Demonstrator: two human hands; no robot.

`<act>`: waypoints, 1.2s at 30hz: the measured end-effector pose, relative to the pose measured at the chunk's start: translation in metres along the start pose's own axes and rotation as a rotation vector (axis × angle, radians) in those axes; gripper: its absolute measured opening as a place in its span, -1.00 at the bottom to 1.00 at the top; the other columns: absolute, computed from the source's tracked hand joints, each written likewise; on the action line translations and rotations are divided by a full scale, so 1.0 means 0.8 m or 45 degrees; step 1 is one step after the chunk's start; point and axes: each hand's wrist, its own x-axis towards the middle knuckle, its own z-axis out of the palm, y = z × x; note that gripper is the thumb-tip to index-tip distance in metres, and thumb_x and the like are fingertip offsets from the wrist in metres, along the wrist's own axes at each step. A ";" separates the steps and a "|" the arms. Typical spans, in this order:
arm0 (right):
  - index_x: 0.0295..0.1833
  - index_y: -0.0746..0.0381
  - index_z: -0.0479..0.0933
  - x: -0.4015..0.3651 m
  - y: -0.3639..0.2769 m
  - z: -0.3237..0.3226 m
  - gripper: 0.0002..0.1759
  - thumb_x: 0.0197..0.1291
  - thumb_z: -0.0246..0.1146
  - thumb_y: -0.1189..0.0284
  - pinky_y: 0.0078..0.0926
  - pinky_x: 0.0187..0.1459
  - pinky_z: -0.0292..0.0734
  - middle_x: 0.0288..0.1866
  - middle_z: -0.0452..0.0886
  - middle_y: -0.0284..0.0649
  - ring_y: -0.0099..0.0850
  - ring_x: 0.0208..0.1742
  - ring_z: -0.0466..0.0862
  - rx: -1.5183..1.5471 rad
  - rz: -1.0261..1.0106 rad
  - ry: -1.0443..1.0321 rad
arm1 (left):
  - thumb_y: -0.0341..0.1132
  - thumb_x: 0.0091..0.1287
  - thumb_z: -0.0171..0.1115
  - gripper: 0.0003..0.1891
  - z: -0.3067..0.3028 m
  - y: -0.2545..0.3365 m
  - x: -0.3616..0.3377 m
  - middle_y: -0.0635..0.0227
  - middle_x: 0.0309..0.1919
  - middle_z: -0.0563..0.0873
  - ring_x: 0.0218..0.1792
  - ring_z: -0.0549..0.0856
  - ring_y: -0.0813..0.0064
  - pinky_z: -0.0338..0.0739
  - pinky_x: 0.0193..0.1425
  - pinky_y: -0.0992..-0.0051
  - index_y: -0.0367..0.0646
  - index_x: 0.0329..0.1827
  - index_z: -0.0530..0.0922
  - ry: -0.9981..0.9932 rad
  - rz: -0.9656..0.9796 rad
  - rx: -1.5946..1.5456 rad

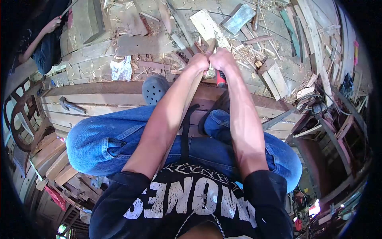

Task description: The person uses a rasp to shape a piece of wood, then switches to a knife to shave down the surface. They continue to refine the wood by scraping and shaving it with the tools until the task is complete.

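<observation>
My left hand (198, 63) is closed round a thin wooden strip (191, 92), which runs back along the inside of my left forearm. Right beside it, my right hand (223, 59) grips a tool with a red-and-black handle (221, 79); the handle's end sticks out below the fist, and the blade or head cannot be made out. A brown wooden tip (211, 46) shows just beyond both fists. Under and beyond them lies a pale board (205, 24) among shavings.
A grey metal piece (239, 18), a wood block (274, 79) and white crumpled paper (121, 68) lie on the plank floor. A hammer (71, 106) rests on a beam at left. Another person's hand (51, 25) is at upper left. Scrap and cables fill the right side.
</observation>
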 end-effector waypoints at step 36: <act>-0.19 0.28 0.63 -0.024 -0.010 -0.014 -0.72 0.03 0.12 0.38 -0.34 -0.04 0.54 -0.10 0.61 0.03 -0.17 -0.05 0.64 -0.262 -0.020 -0.119 | 0.14 0.26 0.00 -0.46 0.004 0.015 -0.016 0.03 -0.14 0.67 -0.04 0.65 0.14 0.54 0.01 0.25 -0.19 -0.12 0.62 0.186 0.035 0.599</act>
